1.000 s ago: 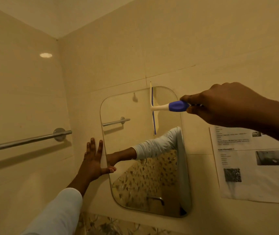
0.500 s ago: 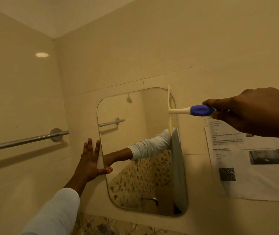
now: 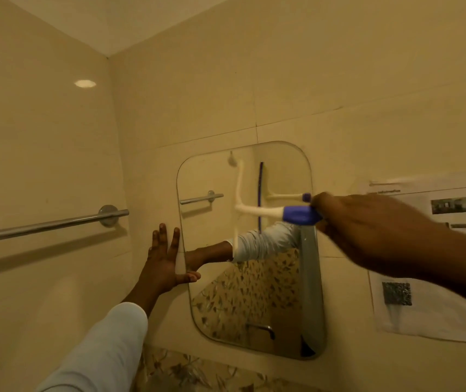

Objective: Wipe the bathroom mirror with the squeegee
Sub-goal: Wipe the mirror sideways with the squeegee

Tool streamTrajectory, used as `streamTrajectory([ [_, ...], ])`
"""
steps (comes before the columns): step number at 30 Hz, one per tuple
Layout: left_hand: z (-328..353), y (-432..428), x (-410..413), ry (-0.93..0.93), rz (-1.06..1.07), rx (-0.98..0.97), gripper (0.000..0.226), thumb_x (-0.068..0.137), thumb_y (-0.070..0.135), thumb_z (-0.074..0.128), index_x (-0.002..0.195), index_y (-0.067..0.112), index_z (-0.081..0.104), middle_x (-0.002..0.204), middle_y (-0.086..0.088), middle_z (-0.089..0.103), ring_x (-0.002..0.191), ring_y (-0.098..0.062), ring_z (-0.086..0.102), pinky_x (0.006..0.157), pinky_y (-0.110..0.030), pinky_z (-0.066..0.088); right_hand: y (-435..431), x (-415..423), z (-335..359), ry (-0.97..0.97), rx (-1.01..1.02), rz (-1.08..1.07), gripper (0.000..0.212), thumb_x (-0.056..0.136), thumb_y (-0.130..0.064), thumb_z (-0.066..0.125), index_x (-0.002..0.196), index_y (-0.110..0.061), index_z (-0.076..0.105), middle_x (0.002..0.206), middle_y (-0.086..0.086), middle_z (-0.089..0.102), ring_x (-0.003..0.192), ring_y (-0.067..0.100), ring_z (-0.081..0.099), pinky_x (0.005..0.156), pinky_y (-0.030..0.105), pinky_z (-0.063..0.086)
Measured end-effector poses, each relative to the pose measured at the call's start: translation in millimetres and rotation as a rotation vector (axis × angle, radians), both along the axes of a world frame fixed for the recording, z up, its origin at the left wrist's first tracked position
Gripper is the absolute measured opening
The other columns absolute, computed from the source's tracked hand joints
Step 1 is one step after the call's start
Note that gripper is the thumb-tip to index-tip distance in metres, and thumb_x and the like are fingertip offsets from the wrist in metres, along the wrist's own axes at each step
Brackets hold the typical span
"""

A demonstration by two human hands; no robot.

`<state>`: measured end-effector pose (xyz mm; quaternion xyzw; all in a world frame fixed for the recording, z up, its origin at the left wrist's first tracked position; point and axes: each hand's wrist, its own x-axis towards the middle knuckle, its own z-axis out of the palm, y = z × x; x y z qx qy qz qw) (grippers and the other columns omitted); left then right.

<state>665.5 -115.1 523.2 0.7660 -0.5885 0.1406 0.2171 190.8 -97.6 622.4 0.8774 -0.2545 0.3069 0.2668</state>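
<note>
My right hand [image 3: 367, 230] is closed round the blue grip of the squeegee [image 3: 257, 209], its blade upright on the upper middle of the mirror [image 3: 282, 278]. My left hand [image 3: 164, 261] lies spread flat at the mirror's left edge. I'd keep even pressure and overlap strokes. The paper notice [image 3: 429, 250] is too blurred to read.

I count one mirror [image 3: 254, 278], one squeegee [image 3: 268, 212] and two hands: my left hand [image 3: 164, 264] and my right hand [image 3: 367, 233]. There is one towel bar [image 3: 48, 224] and one printed sheet [image 3: 435, 264] on the walls.
</note>
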Motion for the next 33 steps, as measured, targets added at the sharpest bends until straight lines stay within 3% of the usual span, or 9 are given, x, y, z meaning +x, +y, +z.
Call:
streamTrajectory([
  [4,0,3,-3,0.004,-0.013,-0.009,0.149,0.064,0.080,0.072,0.148,0.026,-0.037,0.151,-0.003,-0.053,0.146,-0.030,-0.040,0.125,-0.057,-0.001,-15,80,-2,0.028,0.190,0.056,0.015,0.108,-0.040,0.045,0.118,-0.032,0.038,0.080,-0.013,0.049,0.062,0.005,0.051,0.056,0.018,0.034],
  [6,0,5,-3,0.028,-0.047,-0.043,0.149,0.064,0.078,0.075,0.142,0.036,-0.045,0.151,0.001,-0.053,0.146,-0.028,-0.039,0.125,-0.056,-0.002,-19,111,5,0.022,0.203,0.121,0.011,0.108,-0.041,0.045,0.113,-0.033,0.039,0.075,-0.010,0.052,0.060,0.006,0.052,0.055,0.022,0.035],
  [8,-1,7,-3,0.067,-0.076,-0.085,0.151,0.062,0.073,0.080,0.133,0.047,-0.050,0.151,0.004,-0.052,0.147,-0.025,-0.037,0.125,-0.055,-0.002,-24,136,15,0.049,0.135,0.120,0.022,0.109,-0.052,0.041,0.112,-0.030,0.046,0.073,-0.009,0.052,0.060,0.005,0.050,0.053,0.024,0.033],
  [10,-2,7,-2,0.063,-0.082,-0.091,0.152,0.062,0.072,0.081,0.144,0.038,-0.043,0.153,0.003,-0.050,0.147,-0.025,-0.037,0.126,-0.056,-0.001,-27,158,24,0.101,0.074,0.081,0.035,0.109,-0.058,0.038,0.112,-0.026,0.053,0.072,-0.009,0.051,0.060,0.006,0.048,0.052,0.025,0.032],
  [12,-1,5,-1,0.053,-0.062,-0.064,0.151,0.063,0.074,0.079,0.150,0.027,-0.034,0.153,-0.001,-0.049,0.147,-0.027,-0.037,0.126,-0.056,0.000,-30,178,26,0.159,0.096,0.065,0.035,0.110,-0.055,0.041,0.115,-0.023,0.055,0.075,-0.009,0.050,0.062,0.007,0.048,0.053,0.025,0.032],
  [15,2,2,-5,0.012,0.012,-0.008,0.151,0.063,0.078,0.075,0.148,0.025,-0.037,0.149,-0.004,-0.053,0.144,-0.029,-0.041,0.126,-0.052,-0.004,-36,202,22,0.247,0.181,0.062,0.031,0.109,-0.048,0.047,0.119,-0.020,0.054,0.079,-0.009,0.048,0.067,0.008,0.049,0.055,0.027,0.032],
  [19,-1,0,-4,-0.014,0.019,-0.024,0.149,0.064,0.079,0.073,0.156,0.017,-0.027,0.156,-0.010,-0.046,0.146,-0.033,-0.038,0.126,-0.056,0.001,-43,218,9,0.272,0.223,0.030,0.028,0.108,-0.049,0.044,0.104,-0.023,0.055,0.080,-0.006,0.053,0.068,0.011,0.052,0.056,0.028,0.033],
  [25,1,-1,0,-0.026,-0.010,-0.025,0.150,0.062,0.083,0.071,0.153,0.018,-0.030,0.158,-0.012,-0.043,0.146,-0.036,-0.037,0.124,-0.061,0.002,-55,222,-3,0.231,0.196,0.009,0.043,0.105,-0.059,0.047,0.115,-0.020,0.060,0.075,-0.010,0.048,0.066,0.007,0.048,0.053,0.027,0.031],
  [33,2,1,-2,-0.031,0.000,-0.024,0.149,0.062,0.083,0.071,0.151,0.020,-0.031,0.158,-0.013,-0.042,0.147,-0.036,-0.034,0.124,-0.061,0.004,-46,216,-9,0.197,0.170,-0.012,0.041,0.107,-0.056,0.047,0.115,-0.019,0.062,0.073,-0.009,0.048,0.062,0.007,0.047,0.052,0.026,0.030],
])
